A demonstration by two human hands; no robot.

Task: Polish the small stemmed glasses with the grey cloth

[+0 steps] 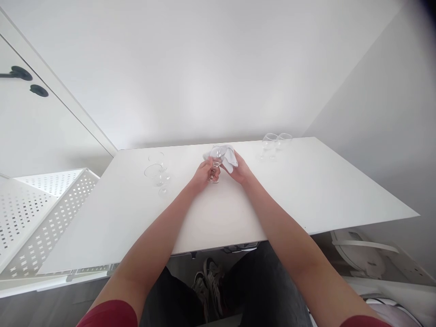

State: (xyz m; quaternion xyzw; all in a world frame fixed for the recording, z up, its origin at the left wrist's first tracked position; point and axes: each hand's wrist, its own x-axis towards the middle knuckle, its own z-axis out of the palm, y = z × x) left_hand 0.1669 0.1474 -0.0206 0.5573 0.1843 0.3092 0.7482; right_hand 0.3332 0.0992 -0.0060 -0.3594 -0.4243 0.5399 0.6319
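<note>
1. Fingers of the person's bare left hand (202, 174) are curled closed around the stem of a clear, round-bowled stemmed glass (217, 160); those of the bare right hand (242, 170) are cupped on a soft white cloth (230, 160) against its bowl, mostly hidden, so from here I can't tell how tight that grip is.
2. Closest to the body are dark red sleeves (109, 314), dark trousers (170, 302) and patterned lace-up sneakers (214, 278) beneath the table.
3. Over them spreads a plain white tabletop (225, 215), both forearms reaching across it.
4. That held glass is upright above the middle of the far half; whether its foot touches the surface, I can't say.
5. Off to the person's left, two clear stemmed glasses (153, 170) stand upright, close together.
6. Farther back on the right, near the wall, another upright clear pair (270, 141) stands side by side.
7. Behind everything rises a smooth white wall (211, 68), with a white door (51, 120) at the left bearing a black handle (21, 73).
</note>
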